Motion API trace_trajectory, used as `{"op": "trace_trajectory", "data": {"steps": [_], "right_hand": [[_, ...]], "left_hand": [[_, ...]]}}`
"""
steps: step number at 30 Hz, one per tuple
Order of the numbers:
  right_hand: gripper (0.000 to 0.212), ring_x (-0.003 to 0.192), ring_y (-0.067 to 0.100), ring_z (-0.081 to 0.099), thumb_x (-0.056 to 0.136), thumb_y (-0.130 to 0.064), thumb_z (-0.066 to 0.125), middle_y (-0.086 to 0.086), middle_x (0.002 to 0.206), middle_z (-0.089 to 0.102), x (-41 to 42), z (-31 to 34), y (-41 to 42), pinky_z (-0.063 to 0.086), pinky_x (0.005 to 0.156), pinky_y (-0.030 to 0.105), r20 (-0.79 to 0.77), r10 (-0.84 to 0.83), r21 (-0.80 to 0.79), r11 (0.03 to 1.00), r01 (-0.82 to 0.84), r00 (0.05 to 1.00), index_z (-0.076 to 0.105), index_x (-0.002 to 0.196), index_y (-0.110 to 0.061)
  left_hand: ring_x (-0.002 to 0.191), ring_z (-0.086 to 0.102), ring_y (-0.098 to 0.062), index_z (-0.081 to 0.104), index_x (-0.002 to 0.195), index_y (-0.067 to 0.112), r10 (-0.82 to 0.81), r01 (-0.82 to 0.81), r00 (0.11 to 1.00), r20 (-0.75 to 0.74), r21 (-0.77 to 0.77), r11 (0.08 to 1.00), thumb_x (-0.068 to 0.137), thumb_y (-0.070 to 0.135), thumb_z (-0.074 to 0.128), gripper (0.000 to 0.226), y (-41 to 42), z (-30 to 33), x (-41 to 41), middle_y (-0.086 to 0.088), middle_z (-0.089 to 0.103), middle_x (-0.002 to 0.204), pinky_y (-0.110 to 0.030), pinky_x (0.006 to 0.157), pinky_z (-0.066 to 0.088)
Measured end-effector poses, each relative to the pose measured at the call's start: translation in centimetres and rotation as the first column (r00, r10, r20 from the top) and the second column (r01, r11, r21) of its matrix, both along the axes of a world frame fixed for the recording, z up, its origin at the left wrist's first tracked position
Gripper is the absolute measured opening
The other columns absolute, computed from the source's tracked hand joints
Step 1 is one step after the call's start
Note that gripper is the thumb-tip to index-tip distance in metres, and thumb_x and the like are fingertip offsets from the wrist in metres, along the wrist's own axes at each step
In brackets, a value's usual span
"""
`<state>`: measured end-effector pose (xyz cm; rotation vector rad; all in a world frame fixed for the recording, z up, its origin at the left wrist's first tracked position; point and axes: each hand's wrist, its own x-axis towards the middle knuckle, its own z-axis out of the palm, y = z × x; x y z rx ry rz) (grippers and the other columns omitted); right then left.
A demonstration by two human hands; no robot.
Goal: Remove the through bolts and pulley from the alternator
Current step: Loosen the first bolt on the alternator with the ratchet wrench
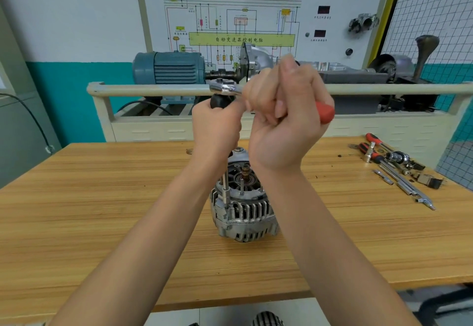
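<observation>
Above alternator: both hands raised, right hand fisted round ratchet.

Single head-worn, wide-angle view looking forward and down over a workbench.

The camera sits close above the wooden table, both forearms reaching away from it, facing a wall-mounted wiring diagram board beyond.

loose tools right on wooden table | blue motor behind | wiring diagram board

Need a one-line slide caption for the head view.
Both hands work a ratchet wrench on a long extension into the upright alternator on the wooden bench.
</observation>
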<state>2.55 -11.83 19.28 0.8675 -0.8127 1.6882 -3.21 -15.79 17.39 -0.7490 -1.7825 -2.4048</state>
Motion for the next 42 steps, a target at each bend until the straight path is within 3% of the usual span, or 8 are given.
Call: {"op": "trace_trajectory", "data": {"steps": [4,10,14,18,23,29,35,42], "right_hand": [[0.052,0.033,0.010,0.022,0.086,-0.004,0.040,-0.006,0.033,0.029,-0.7,1.0,2.9,0.021,0.043,0.024,0.094,0.325,-0.028,0.946,-0.324,0.941,0.036,0.037,-0.019],[0.049,0.034,0.011,0.013,0.084,-0.014,0.042,-0.003,0.031,0.023,-2.1,1.3,5.7,0.019,0.040,0.020,0.064,0.752,-0.400,0.622,-0.673,0.656,0.033,0.036,-0.015],[0.054,0.032,0.010,0.022,0.090,-0.013,0.037,-0.004,0.033,0.024,-1.6,1.1,4.9,0.024,0.039,0.022,0.120,0.597,-0.342,0.775,-0.532,0.793,0.034,0.037,-0.017],[0.050,0.036,0.011,0.021,0.088,-0.005,0.040,-0.004,0.036,0.027,-0.5,0.6,2.5,0.023,0.045,0.028,0.103,0.301,-0.086,0.952,-0.293,0.948,0.035,0.040,-0.017],[0.042,0.038,0.009,0.026,0.082,0.005,0.043,0.004,0.040,0.023,0.1,-0.6,0.0,0.019,0.045,0.028,-0.028,-0.043,0.033,0.998,0.044,0.999,0.028,0.050,-0.017],[0.051,0.035,0.012,0.018,0.085,-0.006,0.041,-0.005,0.034,0.028,-0.7,0.9,3.0,0.021,0.043,0.025,0.105,0.330,-0.055,0.944,-0.326,0.938,0.035,0.037,-0.020],[0.047,0.035,0.010,0.012,0.082,-0.014,0.042,-0.003,0.031,0.024,-2.3,1.1,5.6,0.021,0.039,0.019,0.035,0.760,-0.401,0.605,-0.688,0.649,0.033,0.036,-0.015],[0.049,0.036,0.012,0.019,0.087,-0.009,0.041,-0.004,0.035,0.026,-0.8,0.7,3.2,0.024,0.044,0.026,0.120,0.390,-0.154,0.916,-0.371,0.913,0.035,0.038,-0.018]], "left_hand": [[0.035,0.021,-0.010,0.036,0.053,0.018,-0.286,0.285,0.958,-0.001,-0.069,0.956,0.083,0.000,0.058,0.042,-1.4,0.2,-0.8,0.006,0.028,0.040,-0.017,0.037,0.021],[0.029,0.021,-0.007,0.039,0.045,0.020,-0.596,0.596,0.802,0.044,-0.138,0.791,0.080,0.012,0.056,0.040,-2.0,0.5,-1.3,0.007,0.027,0.036,-0.017,0.035,0.018],[0.030,0.015,-0.008,0.033,0.044,0.021,-0.374,0.383,0.924,0.084,-0.142,0.913,0.088,0.005,0.052,0.050,-1.1,0.5,-1.2,0.007,0.022,0.037,-0.014,0.036,0.015],[0.033,0.016,-0.010,0.029,0.054,0.018,-0.083,0.085,0.994,0.065,-0.043,0.995,0.085,0.001,0.053,0.043,-0.1,0.1,-0.4,0.006,0.024,0.040,-0.013,0.039,0.017],[0.056,0.028,-0.019,0.040,0.063,0.012,0.131,-0.131,0.991,0.001,-0.026,0.991,0.082,0.005,0.060,0.029,0.4,-0.2,0.2,-0.009,0.033,0.059,-0.029,0.052,0.025],[0.036,0.022,-0.012,0.037,0.051,0.018,-0.223,0.224,0.975,0.020,-0.096,0.970,0.080,0.001,0.060,0.041,-1.3,0.2,-0.8,0.004,0.029,0.041,-0.017,0.039,0.022],[0.030,0.021,-0.008,0.039,0.042,0.021,-0.581,0.581,0.813,0.040,-0.137,0.802,0.075,0.013,0.057,0.038,-2.0,0.6,-1.2,0.006,0.028,0.036,-0.017,0.036,0.018],[0.032,0.015,-0.010,0.029,0.050,0.018,-0.184,0.190,0.980,0.074,-0.087,0.978,0.085,0.001,0.051,0.045,-0.7,0.5,-0.5,0.006,0.022,0.038,-0.015,0.037,0.016]]}}
